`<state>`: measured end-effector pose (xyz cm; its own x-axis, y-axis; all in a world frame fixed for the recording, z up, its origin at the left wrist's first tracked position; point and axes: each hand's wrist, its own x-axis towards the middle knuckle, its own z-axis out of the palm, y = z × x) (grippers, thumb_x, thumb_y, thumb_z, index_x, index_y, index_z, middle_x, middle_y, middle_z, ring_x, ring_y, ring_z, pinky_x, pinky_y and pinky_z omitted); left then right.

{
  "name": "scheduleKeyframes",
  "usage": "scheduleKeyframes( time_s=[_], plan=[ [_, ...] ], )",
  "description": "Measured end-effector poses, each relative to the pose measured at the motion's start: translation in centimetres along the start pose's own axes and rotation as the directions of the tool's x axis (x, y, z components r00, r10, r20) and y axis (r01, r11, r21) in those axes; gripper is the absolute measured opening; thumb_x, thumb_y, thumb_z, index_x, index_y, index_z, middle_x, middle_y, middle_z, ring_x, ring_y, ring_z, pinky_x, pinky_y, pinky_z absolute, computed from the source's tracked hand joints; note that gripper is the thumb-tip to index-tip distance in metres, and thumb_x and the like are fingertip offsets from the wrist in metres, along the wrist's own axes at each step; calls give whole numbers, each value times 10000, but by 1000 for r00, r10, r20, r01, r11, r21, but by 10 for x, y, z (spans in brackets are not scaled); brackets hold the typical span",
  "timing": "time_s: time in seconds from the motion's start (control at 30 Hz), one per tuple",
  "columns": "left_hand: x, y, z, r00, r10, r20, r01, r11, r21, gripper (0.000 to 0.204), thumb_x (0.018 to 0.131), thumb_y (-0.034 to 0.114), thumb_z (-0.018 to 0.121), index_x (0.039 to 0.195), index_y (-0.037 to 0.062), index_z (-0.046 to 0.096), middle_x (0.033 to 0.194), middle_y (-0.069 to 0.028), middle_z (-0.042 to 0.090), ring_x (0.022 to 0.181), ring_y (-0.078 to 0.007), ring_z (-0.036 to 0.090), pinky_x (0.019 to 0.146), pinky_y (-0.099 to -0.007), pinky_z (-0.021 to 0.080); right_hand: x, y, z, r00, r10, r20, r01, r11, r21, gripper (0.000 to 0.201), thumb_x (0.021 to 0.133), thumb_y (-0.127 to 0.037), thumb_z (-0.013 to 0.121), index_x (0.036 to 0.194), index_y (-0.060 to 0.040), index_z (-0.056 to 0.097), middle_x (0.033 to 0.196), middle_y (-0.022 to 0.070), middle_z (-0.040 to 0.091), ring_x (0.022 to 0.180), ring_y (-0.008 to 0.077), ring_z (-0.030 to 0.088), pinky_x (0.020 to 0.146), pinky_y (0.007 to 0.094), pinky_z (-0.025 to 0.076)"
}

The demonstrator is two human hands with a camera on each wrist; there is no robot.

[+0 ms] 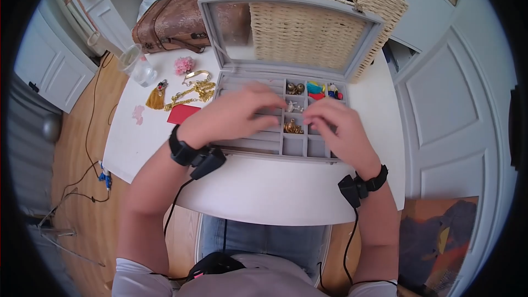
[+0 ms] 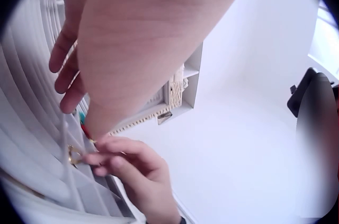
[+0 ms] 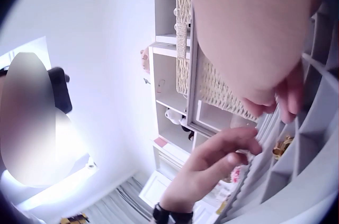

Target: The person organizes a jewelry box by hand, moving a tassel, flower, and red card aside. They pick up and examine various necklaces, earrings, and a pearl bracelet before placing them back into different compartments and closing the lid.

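A grey jewellery box (image 1: 250, 152) with its glass lid raised has ring rolls on the left and small compartments on the right. Over the rolls is the left hand (image 1: 236, 111), fingers spread and slightly bent, nothing seen in them. The right hand (image 1: 344, 132) hovers above the right compartments, fingers bent and close together; whether they hold something is unclear. Between the hands, gold jewellery (image 1: 293, 126) lies in one compartment, also seen as gold pieces (image 3: 283, 147) in the right wrist view. Silvery pieces (image 1: 295, 106), brownish round pieces (image 1: 295, 88) and colourful items (image 1: 316, 90) fill others.
Left of the box lie a red packet (image 1: 182, 114), gold chains (image 1: 192, 94), a yellow tassel (image 1: 156, 98), a pink flower (image 1: 184, 65) and a pink piece (image 1: 137, 114). A clear glass (image 1: 144, 71) stands near the table's left edge. Behind are a brown case (image 1: 170, 22) and a wicker basket (image 1: 308, 36).
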<state>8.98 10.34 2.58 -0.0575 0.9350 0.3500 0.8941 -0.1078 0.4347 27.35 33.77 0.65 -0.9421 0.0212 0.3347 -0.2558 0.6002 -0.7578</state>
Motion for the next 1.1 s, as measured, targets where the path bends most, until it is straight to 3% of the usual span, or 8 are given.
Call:
scheduleKeyframes(
  time_s=[0.07,0.13,0.27,0.33,0.37,0.53,0.7,1.1],
  plan=[
    [-17,-3,-23,934,-357,-38,343,919,-193,261,1051,144,727,1291,45,752,1101,-80,779,1008,-164,721,892,-333,569,0,-1,-2,991,16,-135,-2,994,106,159,1014,92,650,1139,22,720,1082,113,698,931,203,741,827,295,633],
    [-47,-21,-41,865,-456,-208,380,867,-321,218,1048,118,721,1244,34,764,1077,-72,787,1019,-161,724,877,-319,561,2,-4,-2,972,28,-233,25,975,222,165,1009,101,645,1134,21,718,1063,109,700,891,205,743,804,300,628],
    [-117,-78,-78,723,-507,-470,563,826,-26,169,1040,85,710,1174,12,784,1062,-56,793,955,-139,708,844,-302,557,1,-3,-1,980,37,-197,-27,998,54,161,986,127,632,1078,26,717,1015,110,696,842,199,733,755,305,596],
    [-149,-107,-78,509,-615,-602,701,702,-124,196,1025,84,717,1197,16,784,1029,-56,792,914,-145,698,833,-302,559,3,-3,4,989,-12,-148,0,997,-83,161,972,136,634,1057,27,717,1002,113,695,838,202,729,735,306,583],
    [-156,-101,-79,576,-573,-583,729,682,49,234,1010,98,734,1225,21,783,1055,-66,782,890,-162,699,831,-313,567,4,-5,7,995,-30,-92,20,993,-113,165,959,141,639,1045,25,719,1001,113,700,835,209,724,726,308,578],
    [-146,-84,-69,655,-614,-440,671,741,-33,300,984,117,766,1281,75,786,1218,-97,734,958,-210,709,861,-341,583,8,-10,18,1000,-12,-19,8,984,-180,209,922,154,649,1035,1,736,1013,115,722,823,231,712,712,318,563],
    [-127,-89,-27,838,-349,-420,492,816,303,382,957,145,812,1333,92,769,1368,-130,678,1245,-330,645,1043,-442,551,8,-11,18,1000,22,-12,-24,982,-190,207,912,145,669,1034,-5,743,1009,118,726,828,247,714,725,324,565],
    [-124,-99,-39,759,-388,-523,544,819,182,182,941,19,770,1117,56,794,1112,-115,767,1100,-342,659,985,-423,542,5,-14,16,1000,-19,2,19,980,-196,194,916,137,678,1033,-6,737,1023,117,725,868,276,720,729,338,579]
  ],
)
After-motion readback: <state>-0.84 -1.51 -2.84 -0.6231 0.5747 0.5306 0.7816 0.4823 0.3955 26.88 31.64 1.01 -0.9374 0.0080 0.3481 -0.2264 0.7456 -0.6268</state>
